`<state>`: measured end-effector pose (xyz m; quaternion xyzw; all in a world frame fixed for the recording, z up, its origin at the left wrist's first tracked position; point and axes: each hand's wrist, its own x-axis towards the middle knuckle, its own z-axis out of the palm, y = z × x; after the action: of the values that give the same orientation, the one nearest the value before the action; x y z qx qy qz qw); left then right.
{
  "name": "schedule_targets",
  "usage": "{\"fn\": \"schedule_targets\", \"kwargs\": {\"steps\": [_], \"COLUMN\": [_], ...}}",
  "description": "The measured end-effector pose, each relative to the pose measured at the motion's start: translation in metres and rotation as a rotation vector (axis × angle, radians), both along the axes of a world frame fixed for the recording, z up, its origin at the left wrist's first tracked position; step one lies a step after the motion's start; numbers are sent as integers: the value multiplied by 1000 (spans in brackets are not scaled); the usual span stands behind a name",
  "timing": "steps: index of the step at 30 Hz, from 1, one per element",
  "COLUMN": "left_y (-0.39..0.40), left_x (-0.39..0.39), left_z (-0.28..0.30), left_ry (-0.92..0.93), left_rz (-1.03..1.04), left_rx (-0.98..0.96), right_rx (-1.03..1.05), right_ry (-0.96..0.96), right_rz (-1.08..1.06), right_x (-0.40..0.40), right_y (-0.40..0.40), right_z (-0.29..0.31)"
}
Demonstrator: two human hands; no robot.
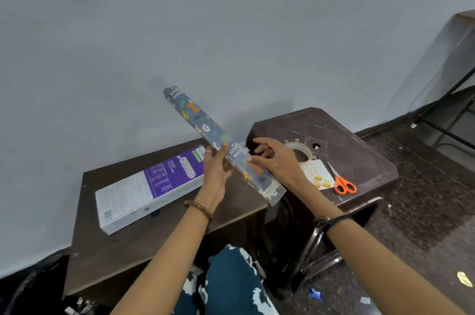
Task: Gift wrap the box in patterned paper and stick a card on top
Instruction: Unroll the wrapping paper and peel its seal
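A roll of blue patterned wrapping paper [198, 119] in a clear sleeve is held up in the air, tilted from upper left to lower right. My left hand [216, 168] grips it from below near its lower half. My right hand [272, 160] pinches the roll's near end with thumb and fingers. The long white and purple box [144, 191] lies flat on the dark table [123, 250] at the left. A small card [318, 173] with yellow shapes lies on the brown plastic stool [347, 140] at the right.
On the stool also lie orange-handled scissors [343, 182] and a roll of clear tape [300, 151]. A grey wall stands right behind the table. Dark speckled floor with paper scraps lies at the right; my patterned-trousered knee [231, 281] is below.
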<state>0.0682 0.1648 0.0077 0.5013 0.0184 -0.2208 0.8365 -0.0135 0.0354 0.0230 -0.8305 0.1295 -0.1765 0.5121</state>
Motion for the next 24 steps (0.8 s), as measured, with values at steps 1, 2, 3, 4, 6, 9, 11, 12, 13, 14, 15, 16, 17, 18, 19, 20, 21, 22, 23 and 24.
{"fn": "schedule_targets", "kwargs": {"steps": [1,2,3,4,6,9,11,12,13,14,15,16,17,18,19,20,21,22,23,24], "left_y": [7,13,17,21,28,35,37,38,38,38,38,37,36,35,34,33,33,33,33,33], "left_x": [-2,-4,-7,-9,-11,-13,-14,-14,-15,-15,-16,-17,-18,-18,-19,-20,-20,-20,-20,-20], "left_z": [0,1,2,3,2,1,0,-1,-1,-2,-1,-1,0,0,2,3,3,3,3,2], "left_ry": [-4,-7,-8,-12,-24,-53,-52,-45,-36,-26,-17,-15,-18,-23,-25,-26,-29,-36,-48,-64], "left_rz": [-3,-9,-15,-17,-20,-30,-28,-25,-20,-16,-13,-10,-5,1,9,18,25,28,30,32], "left_rx": [4,4,0,-3,-7,16,29,31,32,32,31,32,33,35,41,50,64,80,102,126], "right_rx": [3,6,17,35,76,190,246,256,259,269,285,308,325,335,340,350,362,368,366,353], "right_ry": [-2,1,1,-9,-25,-58,-92,-101,-105,-107,-108,-110,-111,-110,-105,-98,-91,-87,-83,-81], "right_rz": [35,56,61,50,4,-29,-60,-72,-79,-84,-91,-96,-102,-108,-115,-121,-127,-132,-137,-144], "right_x": [5,9,12,15,19,18,15,13,12,12,12,12,12,12,12,12,12,12,12,11], "right_y": [10,20,27,33,41,47,50,51,51,52,53,54,55,55,54,54,53,51,50,48], "right_z": [1,1,0,0,-5,-9,-10,-9,-7,-6,-5,-4,-3,-2,-1,0,0,0,-1,-1]}}
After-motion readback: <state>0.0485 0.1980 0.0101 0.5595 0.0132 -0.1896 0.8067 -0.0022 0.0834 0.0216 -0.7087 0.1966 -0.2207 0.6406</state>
